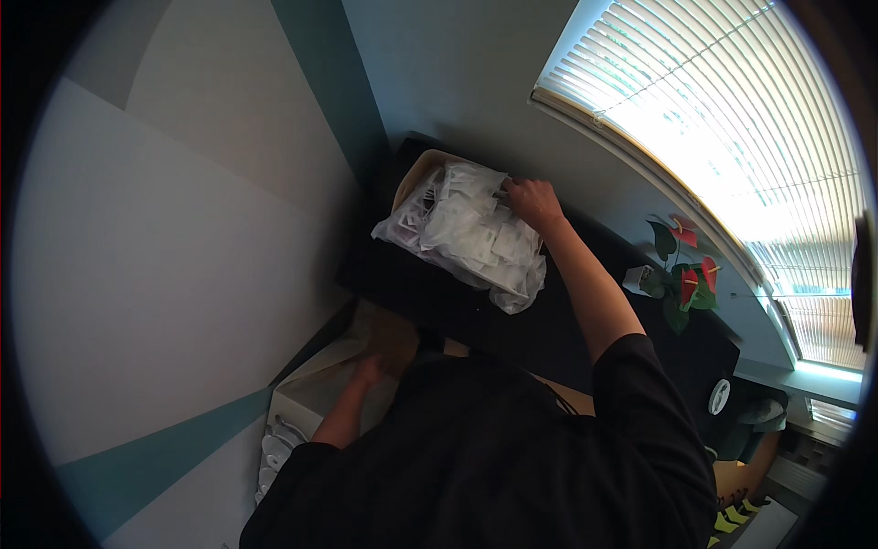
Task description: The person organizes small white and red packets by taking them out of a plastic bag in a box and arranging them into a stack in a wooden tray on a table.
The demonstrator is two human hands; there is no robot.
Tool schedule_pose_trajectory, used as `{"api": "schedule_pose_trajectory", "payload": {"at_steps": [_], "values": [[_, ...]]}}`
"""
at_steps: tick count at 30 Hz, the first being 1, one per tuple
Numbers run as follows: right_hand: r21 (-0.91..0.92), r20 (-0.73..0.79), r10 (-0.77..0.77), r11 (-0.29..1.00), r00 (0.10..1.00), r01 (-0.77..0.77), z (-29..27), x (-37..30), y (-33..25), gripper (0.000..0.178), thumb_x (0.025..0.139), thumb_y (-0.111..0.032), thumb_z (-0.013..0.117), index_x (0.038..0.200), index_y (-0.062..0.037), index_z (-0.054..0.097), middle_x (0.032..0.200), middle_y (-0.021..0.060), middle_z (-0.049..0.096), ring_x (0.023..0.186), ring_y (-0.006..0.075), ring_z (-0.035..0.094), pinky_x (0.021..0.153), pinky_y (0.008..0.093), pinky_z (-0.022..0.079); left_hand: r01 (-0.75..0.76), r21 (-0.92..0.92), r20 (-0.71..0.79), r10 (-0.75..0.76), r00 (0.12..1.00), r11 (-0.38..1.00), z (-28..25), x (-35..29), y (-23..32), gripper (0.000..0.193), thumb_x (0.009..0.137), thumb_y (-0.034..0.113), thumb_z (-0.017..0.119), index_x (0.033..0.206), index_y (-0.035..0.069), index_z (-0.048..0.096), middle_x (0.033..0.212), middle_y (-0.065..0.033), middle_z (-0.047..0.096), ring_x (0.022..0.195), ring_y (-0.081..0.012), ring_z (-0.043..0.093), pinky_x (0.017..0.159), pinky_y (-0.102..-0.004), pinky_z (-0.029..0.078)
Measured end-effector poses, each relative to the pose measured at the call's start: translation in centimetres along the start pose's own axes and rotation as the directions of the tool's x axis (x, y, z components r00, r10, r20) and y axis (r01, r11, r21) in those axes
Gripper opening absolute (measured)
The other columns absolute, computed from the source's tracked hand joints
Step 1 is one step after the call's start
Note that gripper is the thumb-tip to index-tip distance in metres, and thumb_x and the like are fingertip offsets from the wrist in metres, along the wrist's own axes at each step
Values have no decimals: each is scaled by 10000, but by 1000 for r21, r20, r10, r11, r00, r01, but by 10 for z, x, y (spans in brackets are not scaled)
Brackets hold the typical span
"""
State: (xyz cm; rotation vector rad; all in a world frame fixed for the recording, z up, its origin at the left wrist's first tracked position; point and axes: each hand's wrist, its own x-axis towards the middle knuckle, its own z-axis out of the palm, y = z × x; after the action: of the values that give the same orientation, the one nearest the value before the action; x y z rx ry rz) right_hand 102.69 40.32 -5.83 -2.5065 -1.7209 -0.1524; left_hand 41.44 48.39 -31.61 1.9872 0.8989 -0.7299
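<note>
The packaging (468,220) looks like crinkled plastic — the tabletop (439,300) smooth, matt.

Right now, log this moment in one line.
right hand: at white plastic bags, grip unclear | left hand: low, by pale box, grip unclear | tan basket: partly covered, on black table | flowering plant: same table

The right hand (535,203) is at a whitish plastic bag (471,224)'s edge.

Whitish plastic (468,220), beige basket (408,183); black tabletop (439,304); 3 red flowers (689,289), green leaves (676,315).
</note>
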Motion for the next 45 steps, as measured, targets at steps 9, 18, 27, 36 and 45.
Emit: {"api": "schedule_pose_trajectory", "payload": {"at_steps": [9, 18, 27, 36, 45], "values": [[28, 42, -112, 993, 993, 111, -9, 10, -13, 146, 953, -123, 671, 1003, -89, 804, 1019, 122, 809, 1006, 329, 792, 868, 460, 633, -47, -46, -92, 43, 995, 998, 21, -3, -28, 500, 1003, 273, 714, 1460, 71, 691, 1432, -225, 720, 1343, -416, 681, 1146, -490, 536], [115, -91, -216, 967, 972, 226, 2, 2, 0, 146, 916, -67, 662, 996, -60, 785, 1023, 121, 801, 995, 341, 784, 867, 459, 634, 31, -57, -28, -32, 999, 998, 27, -1, -26, 534, 1022, 293, 709, 1498, 54, 663, 1476, -235, 693, 1383, -410, 656, 1178, -479, 516], [105, -104, -212, 969, 972, 223, -3, -3, 2, 84, 887, -59, 663, 920, -53, 741, 960, 118, 768, 946, 343, 778, 812, 461, 633, 25, -163, -66, -36, 997, 986, 19, -4, -14, 527, 1035, 281, 718, 1499, 39, 655, 1484, -235, 689, 1410, -391, 644, 1200, -465, 498], [164, -166, -181, 964, 969, 208, -32, -15, -2, 142, 864, -34, 656, 935, -80, 770, 949, 86, 761, 937, 329, 759, 788, 472, 617, -198, -189, -196, 160, 967, 962, -36, -13, 55, 324, 1099, 203, 636, 1397, 106, 719, 1292, -192, 783, 1198, -370, 762, 1040, -460, 591], [298, -148, -111, 942, 983, 152, -35, -15, 1, 140, 865, -79, 693, 931, -110, 812, 946, 67, 775, 974, 326, 753, 830, 468, 623, -350, -154, -317, 289, 903, 924, -92, -25, 140, 298, 1096, 171, 631, 1373, 110, 725, 1274, -199, 777, 1160, -393, 754, 1013, -465, 587]]}}
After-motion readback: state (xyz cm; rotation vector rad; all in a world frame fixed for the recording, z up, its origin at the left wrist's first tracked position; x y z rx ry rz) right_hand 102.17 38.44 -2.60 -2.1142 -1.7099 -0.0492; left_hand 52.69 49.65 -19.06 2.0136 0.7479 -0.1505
